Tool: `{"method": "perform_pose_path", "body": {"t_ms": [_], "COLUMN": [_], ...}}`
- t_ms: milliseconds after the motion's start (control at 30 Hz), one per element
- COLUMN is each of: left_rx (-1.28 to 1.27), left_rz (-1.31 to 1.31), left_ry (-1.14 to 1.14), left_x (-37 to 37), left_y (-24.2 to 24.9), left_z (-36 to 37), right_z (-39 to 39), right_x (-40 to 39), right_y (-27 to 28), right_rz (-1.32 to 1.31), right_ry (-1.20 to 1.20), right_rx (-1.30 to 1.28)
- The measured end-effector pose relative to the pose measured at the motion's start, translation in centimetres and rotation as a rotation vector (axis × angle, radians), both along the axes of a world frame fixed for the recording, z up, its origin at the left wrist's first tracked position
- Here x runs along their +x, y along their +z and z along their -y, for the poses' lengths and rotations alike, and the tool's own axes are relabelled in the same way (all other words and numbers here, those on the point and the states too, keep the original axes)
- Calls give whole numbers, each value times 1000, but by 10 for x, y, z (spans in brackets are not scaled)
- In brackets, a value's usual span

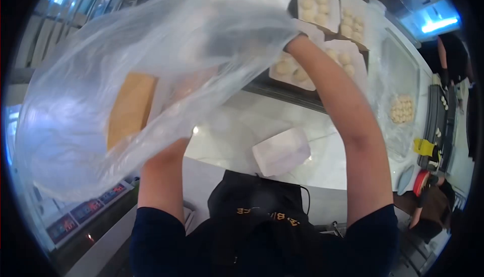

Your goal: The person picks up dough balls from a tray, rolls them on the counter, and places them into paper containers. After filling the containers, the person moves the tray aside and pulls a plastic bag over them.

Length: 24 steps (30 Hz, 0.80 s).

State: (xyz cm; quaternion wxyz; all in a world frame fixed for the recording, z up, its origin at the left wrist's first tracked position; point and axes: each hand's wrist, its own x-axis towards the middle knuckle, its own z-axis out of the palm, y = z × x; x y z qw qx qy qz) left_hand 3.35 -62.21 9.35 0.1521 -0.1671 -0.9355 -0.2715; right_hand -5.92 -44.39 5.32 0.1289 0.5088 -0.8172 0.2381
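Observation:
A large clear plastic bag [75,90] is raised and spread over the left half of the head view. My right hand [257,31], in a dark glove, shows as a blur through the plastic, with its fingers unreadable. My left forearm runs up behind the film, and the left hand's shape cannot be made out. Through the bag a brown cardboard piece [132,108] shows, left of my left arm. Below my right hand are paper-lined boxes of round pale dough balls [313,7]. White paper sheets [282,151] lie on the counter between my arms.
A plastic-covered tray [398,45] is to the right, near a cluster of dough balls [402,109]. A conveyor [436,120] runs beyond it, with a yellow object [424,147] beside it. Other people [428,206] stand at the far right. The white counter [227,146] ends close to my body.

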Motion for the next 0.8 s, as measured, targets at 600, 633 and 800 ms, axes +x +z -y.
{"method": "perform_pose_path", "body": {"t_ms": [600,633,800], "left_rx": [112,134,279], "left_rz": [-223,-201,-29], "left_ry": [88,66,-431], "left_x": [148,170,202], "left_y": [18,9,40], "left_z": [-75,-99,-297], "right_z": [-407,-457,-595], "right_x": [212,224,205], "right_y": [-16,-30,-58], "right_rz": [-20,-49,126], "right_ry": [-1049,-1205,-1307], "right_rx": [-343,-214,-71]}}
